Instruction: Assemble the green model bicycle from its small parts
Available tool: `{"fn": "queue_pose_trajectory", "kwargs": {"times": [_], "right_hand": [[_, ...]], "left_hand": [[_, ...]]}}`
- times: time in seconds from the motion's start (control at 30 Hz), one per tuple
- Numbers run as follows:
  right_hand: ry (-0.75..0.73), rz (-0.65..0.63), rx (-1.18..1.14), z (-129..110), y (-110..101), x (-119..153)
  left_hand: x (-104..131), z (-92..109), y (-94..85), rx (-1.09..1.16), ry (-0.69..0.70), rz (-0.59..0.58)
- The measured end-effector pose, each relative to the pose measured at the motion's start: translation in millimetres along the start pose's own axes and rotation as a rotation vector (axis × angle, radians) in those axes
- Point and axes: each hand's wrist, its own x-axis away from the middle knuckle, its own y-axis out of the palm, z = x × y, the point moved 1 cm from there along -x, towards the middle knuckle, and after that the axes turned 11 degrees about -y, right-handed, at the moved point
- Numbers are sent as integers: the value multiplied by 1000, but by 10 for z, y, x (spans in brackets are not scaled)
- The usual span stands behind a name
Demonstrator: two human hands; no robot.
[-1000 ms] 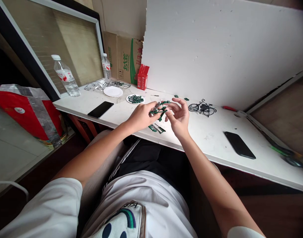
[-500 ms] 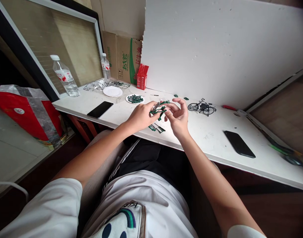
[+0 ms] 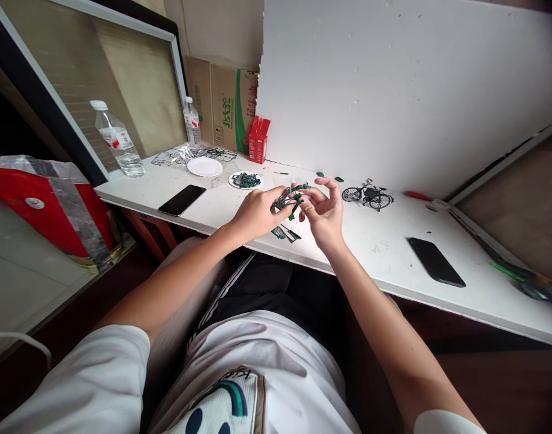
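My left hand (image 3: 258, 212) grips a small green model piece (image 3: 294, 208) with grey parts, above the front of the white table (image 3: 370, 241). On the piece's right side, my right hand (image 3: 323, 211) pinches it between thumb and forefinger, with other fingers raised. Loose green and grey parts (image 3: 287, 234) lie just below the hands. Behind my left hand is a white plate (image 3: 233, 182) holding a heap of green parts (image 3: 246, 179). A dark model bicycle (image 3: 369, 195) stands to the right of my right hand.
Two phones, one at left (image 3: 182, 200) and one at right (image 3: 436, 261), lie on the table. Toward the back left are an empty plate (image 3: 205, 167), two water bottles (image 3: 121, 141) (image 3: 191, 120), a red box (image 3: 258, 140) and a cardboard box (image 3: 222, 105).
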Motion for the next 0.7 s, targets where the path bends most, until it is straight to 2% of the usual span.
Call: {"fn": "queue_pose_trajectory", "kwargs": {"times": [0.3,0.7], "right_hand": [[-37,-11,58,-144,-67,-19],[-76,17,127,-270,-53,-10]], "left_hand": [[-2,-5,4,22,-7,3],[-4,-13,-8,37,4,-19]]}}
